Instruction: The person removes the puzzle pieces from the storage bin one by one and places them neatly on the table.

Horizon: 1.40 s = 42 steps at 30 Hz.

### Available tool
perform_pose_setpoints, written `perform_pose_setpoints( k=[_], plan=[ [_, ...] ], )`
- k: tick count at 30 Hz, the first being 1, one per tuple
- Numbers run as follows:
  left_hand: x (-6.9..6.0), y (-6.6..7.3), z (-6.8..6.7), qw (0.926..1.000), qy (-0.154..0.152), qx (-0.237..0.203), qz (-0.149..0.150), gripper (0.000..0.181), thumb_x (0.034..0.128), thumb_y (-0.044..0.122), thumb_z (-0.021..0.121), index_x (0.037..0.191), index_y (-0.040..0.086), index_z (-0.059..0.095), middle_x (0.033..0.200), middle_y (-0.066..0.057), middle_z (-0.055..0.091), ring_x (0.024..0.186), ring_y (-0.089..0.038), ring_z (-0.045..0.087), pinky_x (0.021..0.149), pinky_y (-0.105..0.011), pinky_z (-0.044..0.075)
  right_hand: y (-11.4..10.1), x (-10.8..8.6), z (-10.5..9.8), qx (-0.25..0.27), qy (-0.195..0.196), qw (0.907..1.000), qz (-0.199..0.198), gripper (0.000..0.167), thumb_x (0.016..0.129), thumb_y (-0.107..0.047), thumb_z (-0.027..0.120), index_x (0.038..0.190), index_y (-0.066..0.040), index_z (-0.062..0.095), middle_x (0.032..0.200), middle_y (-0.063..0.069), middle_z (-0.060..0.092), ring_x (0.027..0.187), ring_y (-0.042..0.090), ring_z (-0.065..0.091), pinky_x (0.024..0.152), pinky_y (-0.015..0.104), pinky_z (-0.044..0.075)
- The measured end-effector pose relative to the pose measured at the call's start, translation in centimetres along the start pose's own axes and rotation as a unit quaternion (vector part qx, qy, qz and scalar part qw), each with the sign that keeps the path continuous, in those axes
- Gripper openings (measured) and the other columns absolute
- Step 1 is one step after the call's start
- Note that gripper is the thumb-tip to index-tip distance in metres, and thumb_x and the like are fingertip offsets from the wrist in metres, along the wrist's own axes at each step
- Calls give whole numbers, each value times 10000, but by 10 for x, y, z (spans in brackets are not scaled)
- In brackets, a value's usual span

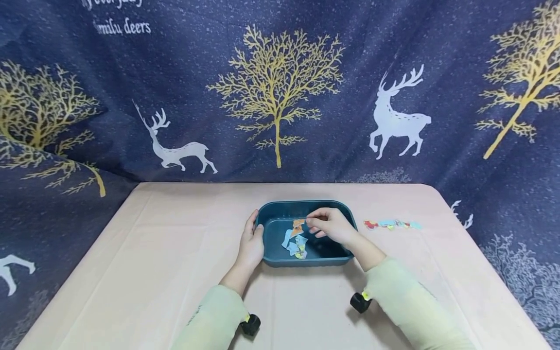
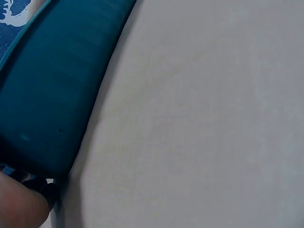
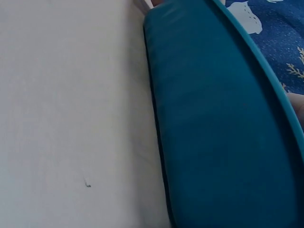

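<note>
Left hand (image 1: pixel 252 240) grips teal tray (image 1: pixel 306 263) on bench (image 1: pixel 153 272). Right hand (image 1: pixel 334 226): fingers nearly closed beside orange scraps (image 1: pixel 296 231) inside; can't tell if pinching. Risk: tray tug shifts scraps.

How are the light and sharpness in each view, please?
Head view: bright, soft shadow on the table in front of the tub, print on paper pieces unclear; left wrist: dimmer, narrow shadow along the tub; right wrist: dim too, soft shadow beside the tub.
</note>
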<state>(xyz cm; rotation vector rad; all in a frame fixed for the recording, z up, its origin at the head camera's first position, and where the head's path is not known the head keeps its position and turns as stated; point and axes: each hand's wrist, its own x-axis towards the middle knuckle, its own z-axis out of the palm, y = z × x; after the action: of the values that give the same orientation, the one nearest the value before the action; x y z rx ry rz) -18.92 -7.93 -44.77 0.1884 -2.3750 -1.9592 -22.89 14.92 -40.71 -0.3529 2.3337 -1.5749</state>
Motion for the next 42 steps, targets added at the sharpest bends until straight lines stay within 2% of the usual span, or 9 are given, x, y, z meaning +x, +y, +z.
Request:
perform_pose_setpoints(
  k=[4, 10, 13, 20, 26, 30, 33, 37, 42],
  plan=[
    [0, -1, 3, 10000, -25, -20, -70, 488, 1024, 161, 313, 1504, 133, 226, 1574, -104, 213, 1452, -318, 182, 1183, -491, 172, 4, 2, 5, -209, 54, 9998, 10, 335, 934, -197, 589, 1153, 55, 612, 1037, 238, 674, 834, 243, 691, 703, 355, 597],
    [0, 0, 3, 10000, 19, -15, -70, 491, 1023, 164, 311, 1505, 133, 220, 1576, -94, 210, 1455, -311, 178, 1183, -494, 169, 10, 6, 13, -1331, 126, 9909, -167, 224, 899, -182, 633, 1055, -27, 674, 862, 101, 698, 699, 182, 645, 591, 266, 547],
    [1, 0, 2, 10000, 4, -13, -96, 493, 1027, 179, 304, 1509, 147, 209, 1581, -74, 200, 1461, -293, 164, 1187, -491, 161, 12, 6, 16, -1851, 118, 9819, -385, 197, 880, -175, 650, 1024, -48, 687, 865, 51, 688, 720, 142, 617, 624, 255, 521],
    [0, 0, -1, 9999, 11, -53, -96, 498, 1023, 174, 304, 1509, 135, 204, 1582, -86, 192, 1462, -299, 157, 1188, -489, 157, 13, 4, 21, -2355, -150, 9705, -498, 224, 859, -214, 684, 1007, -46, 684, 899, 24, 687, 795, 112, 617, 686, 264, 527],
    [0, 2, -1, 9999, -16, -73, -136, 498, 1026, 189, 300, 1512, 153, 200, 1586, -75, 182, 1466, -287, 143, 1192, -481, 147, 10, 2, 25, -3152, -234, 9476, -476, 365, 793, -334, 754, 1044, -81, 673, 998, 51, 679, 944, 194, 634, 819, 347, 539],
    [1, 1, 0, 9999, -8, -86, -107, 497, 1026, 192, 299, 1511, 154, 201, 1585, -77, 184, 1465, -288, 146, 1192, -481, 147, 9, 0, 27, -3573, -226, 9319, -575, 391, 749, -364, 786, 1008, -100, 660, 1002, 54, 642, 959, 211, 608, 846, 372, 521],
    [2, 0, 1, 9999, -24, -87, -61, 498, 1024, 186, 302, 1510, 147, 203, 1582, -83, 193, 1461, -295, 160, 1190, -483, 154, 9, 0, 27, -3578, -244, 9318, -554, 349, 748, -340, 791, 966, -107, 648, 989, 47, 619, 948, 202, 589, 842, 369, 513],
    [2, 0, 1, 10000, -26, -58, -41, 498, 1022, 183, 308, 1509, 139, 209, 1578, -89, 206, 1455, -303, 177, 1186, -490, 165, 8, 0, 27, -3401, -287, 9391, -411, 318, 748, -305, 793, 952, -109, 646, 985, 37, 618, 955, 192, 583, 862, 364, 506],
    [1, 0, 0, 10000, -6, -29, -50, 497, 1022, 186, 308, 1508, 137, 213, 1578, -84, 206, 1458, -296, 172, 1188, -487, 163, 7, 1, 30, -3336, -377, 9417, -225, 378, 738, -323, 798, 1008, -114, 635, 1024, 44, 597, 982, 195, 567, 882, 367, 493]
  ],
)
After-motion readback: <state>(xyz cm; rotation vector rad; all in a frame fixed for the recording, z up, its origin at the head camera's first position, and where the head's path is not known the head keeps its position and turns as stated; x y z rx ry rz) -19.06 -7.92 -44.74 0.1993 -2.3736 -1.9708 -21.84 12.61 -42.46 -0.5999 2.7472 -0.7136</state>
